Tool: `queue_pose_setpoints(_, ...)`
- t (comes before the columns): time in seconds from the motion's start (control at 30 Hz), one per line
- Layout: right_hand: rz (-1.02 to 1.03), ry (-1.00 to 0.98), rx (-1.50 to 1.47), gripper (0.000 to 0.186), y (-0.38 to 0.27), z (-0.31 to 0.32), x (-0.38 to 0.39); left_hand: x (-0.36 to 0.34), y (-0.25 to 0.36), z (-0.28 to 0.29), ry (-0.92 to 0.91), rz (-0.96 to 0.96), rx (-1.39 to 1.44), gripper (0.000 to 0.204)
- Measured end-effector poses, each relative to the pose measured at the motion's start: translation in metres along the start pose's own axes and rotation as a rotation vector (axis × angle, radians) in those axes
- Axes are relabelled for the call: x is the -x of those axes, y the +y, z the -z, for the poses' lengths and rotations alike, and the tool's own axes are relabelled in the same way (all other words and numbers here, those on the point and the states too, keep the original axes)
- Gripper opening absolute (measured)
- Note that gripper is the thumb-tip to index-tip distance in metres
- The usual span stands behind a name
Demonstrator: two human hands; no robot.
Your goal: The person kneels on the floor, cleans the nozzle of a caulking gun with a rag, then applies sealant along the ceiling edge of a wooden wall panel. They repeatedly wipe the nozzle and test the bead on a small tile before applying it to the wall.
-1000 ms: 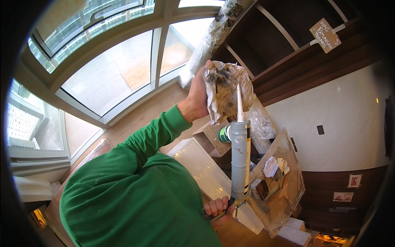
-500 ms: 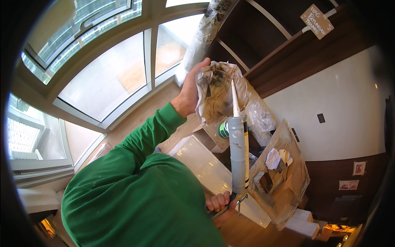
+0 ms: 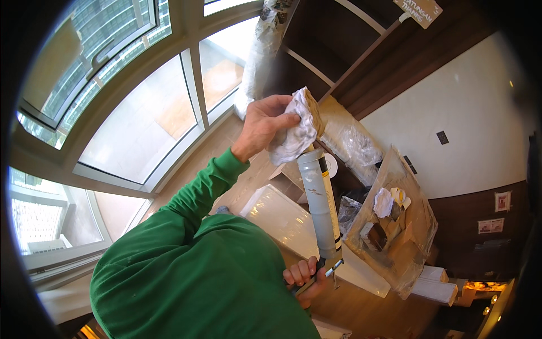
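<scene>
1. What has just changed is the cloth: it is bunched at the nozzle, which earlier stood bare in front of it, so the work in hand now seems centred at that tip
2. Most of the nozzle is hidden, leaving a short pale piece in sight; whether the cloth presses on it I cannot tell
3. The left hand has its grip closed on the cloth, thumb in front, reaching in from about 8 o'clock of it
4. The right hand grips the handle of the caulking gun at the tube's 6 o'clock end, fingers wrapped around, as it did earlier
5. The grey tube lies just right of the middle of the view, its nozzle end toward 11 o'clock, leaning further that way than half a second ago
6. Against the earlier frame, the stained inner face of the cloth has mostly turned out of sight and its whiter side shows; the cardboard sign, near 1 o'clock, is now cut by the upper edge
</scene>
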State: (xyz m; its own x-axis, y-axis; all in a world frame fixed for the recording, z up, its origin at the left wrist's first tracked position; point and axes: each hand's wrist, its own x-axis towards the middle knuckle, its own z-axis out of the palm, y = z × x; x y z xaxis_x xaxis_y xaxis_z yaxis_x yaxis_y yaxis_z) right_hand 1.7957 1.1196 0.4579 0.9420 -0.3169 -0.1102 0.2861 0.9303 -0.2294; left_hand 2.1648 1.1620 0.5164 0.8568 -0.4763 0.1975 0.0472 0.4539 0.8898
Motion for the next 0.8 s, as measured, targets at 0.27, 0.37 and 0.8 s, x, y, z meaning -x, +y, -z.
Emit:
queue_pose_setpoints(0.27, -0.029, 0.018, -0.032, 0.033, 0.013, -0.008, -0.006, -0.021, 0.002, 0.026, 0.000, -0.364, -0.512, 0.025)
queue_pose_setpoints(0.37, -0.036, 0.035, -0.007, 0.033, 0.016, -0.011, -0.009, -0.025, 0.003, 0.029, -0.006, -0.351, -0.548, 0.022)
queue_pose_setpoints(0.8, -0.054, -0.056, -0.258, 0.033, 0.046, 0.001, -0.010, -0.025, 0.007, 0.024, -0.072, 0.430, 0.649, 0.034)
